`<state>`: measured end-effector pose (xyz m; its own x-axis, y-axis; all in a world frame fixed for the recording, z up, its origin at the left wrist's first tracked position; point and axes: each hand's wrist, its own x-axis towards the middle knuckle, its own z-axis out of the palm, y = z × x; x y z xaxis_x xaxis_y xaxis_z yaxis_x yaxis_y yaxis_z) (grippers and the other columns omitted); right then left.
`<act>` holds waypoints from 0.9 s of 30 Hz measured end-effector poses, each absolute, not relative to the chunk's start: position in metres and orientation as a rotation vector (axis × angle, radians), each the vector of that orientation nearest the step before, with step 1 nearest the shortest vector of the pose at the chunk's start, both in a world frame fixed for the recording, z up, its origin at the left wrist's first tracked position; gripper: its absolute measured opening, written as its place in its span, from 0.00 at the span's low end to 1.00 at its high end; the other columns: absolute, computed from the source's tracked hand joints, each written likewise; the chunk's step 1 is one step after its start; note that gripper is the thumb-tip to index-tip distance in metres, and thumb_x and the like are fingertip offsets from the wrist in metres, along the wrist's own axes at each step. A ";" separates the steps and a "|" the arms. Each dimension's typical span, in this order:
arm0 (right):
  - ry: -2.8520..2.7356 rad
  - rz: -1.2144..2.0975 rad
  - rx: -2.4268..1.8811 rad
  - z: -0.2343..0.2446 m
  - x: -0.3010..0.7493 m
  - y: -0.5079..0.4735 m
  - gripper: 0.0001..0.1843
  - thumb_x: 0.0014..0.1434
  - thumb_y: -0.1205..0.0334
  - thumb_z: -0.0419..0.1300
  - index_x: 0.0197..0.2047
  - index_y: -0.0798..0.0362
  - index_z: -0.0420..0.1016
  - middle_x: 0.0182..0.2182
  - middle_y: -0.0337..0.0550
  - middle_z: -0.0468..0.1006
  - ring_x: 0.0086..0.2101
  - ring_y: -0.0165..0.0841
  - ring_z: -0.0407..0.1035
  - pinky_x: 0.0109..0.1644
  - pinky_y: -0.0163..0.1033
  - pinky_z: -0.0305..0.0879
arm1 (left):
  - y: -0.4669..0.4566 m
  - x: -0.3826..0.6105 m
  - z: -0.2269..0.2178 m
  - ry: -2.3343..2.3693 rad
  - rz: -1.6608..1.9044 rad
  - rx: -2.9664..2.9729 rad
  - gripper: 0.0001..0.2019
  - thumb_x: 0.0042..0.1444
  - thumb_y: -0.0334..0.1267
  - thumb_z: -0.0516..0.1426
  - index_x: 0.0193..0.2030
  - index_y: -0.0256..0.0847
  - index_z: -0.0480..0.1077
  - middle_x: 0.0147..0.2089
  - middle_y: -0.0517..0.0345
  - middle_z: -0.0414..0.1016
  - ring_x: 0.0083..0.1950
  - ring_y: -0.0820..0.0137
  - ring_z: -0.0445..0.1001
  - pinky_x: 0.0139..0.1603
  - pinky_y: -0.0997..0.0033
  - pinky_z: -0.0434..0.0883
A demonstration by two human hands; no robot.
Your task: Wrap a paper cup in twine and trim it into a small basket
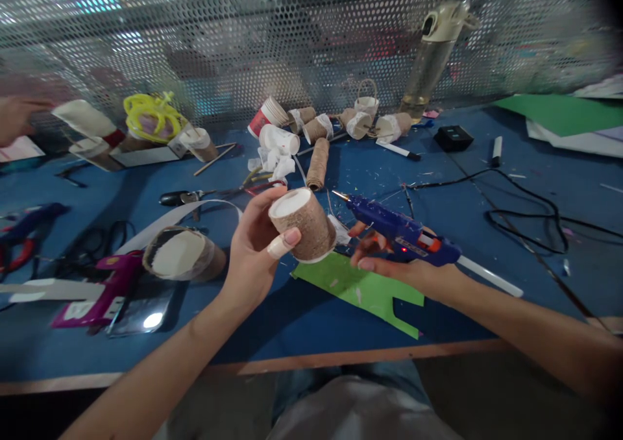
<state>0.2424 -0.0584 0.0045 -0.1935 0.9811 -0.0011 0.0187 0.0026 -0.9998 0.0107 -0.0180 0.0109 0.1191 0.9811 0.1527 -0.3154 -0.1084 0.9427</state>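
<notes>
My left hand [250, 248] is closed around a paper cup wrapped in brown twine [306, 229], its white round end tilted up toward me. A pale bandage-like strip circles my left thumb. In my right hand [389, 265] is a blue hot glue gun [394, 226], nozzle pointing left just beyond the cup and apart from it. A translucent glue stick [489, 274] juts from its back, and a small red light glows on its side. Below both hands lies a cut piece of green paper [360, 287]. A roll of twine [318, 164] rests behind the cup.
Wrapped cups [318, 128] and plain paper cups [280, 138] line the back by a perforated metal screen [292, 50]. A bottle [433, 57] stands at right. A magenta glue gun [109, 291], phone [141, 310] and another cup [182, 255] lie left. Another person's hand [19, 119] shows far left.
</notes>
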 end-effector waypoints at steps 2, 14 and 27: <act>-1.402 1.266 -1.155 0.002 0.242 -0.058 0.13 0.54 0.55 0.73 0.40 0.44 0.76 0.40 0.39 0.82 0.36 0.35 0.77 0.44 0.45 0.77 | -0.017 0.010 0.009 0.803 1.327 1.140 0.25 0.49 0.39 0.72 0.54 0.49 0.75 0.56 0.55 0.77 0.61 0.57 0.73 0.61 0.60 0.71; -1.471 0.887 -1.074 -0.005 0.246 -0.055 0.11 0.55 0.64 0.73 0.35 0.46 0.74 0.35 0.36 0.81 0.37 0.32 0.76 0.38 0.37 0.74 | -0.013 0.009 0.002 0.751 1.339 1.236 0.27 0.47 0.40 0.73 0.55 0.48 0.74 0.54 0.53 0.77 0.56 0.59 0.76 0.59 0.59 0.72; -1.296 1.098 -1.092 -0.008 0.245 -0.050 0.13 0.52 0.61 0.75 0.33 0.48 0.73 0.33 0.35 0.80 0.33 0.29 0.74 0.35 0.34 0.72 | -0.015 0.010 0.000 0.718 1.233 1.282 0.26 0.49 0.41 0.72 0.55 0.46 0.74 0.55 0.51 0.76 0.56 0.59 0.75 0.60 0.60 0.71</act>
<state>0.2446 -0.0501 -0.0083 -0.0138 0.9876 0.1567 0.0077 0.1568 -0.9876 0.0095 -0.0153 0.0005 0.2585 0.9398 0.2234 -0.2689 -0.1521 0.9511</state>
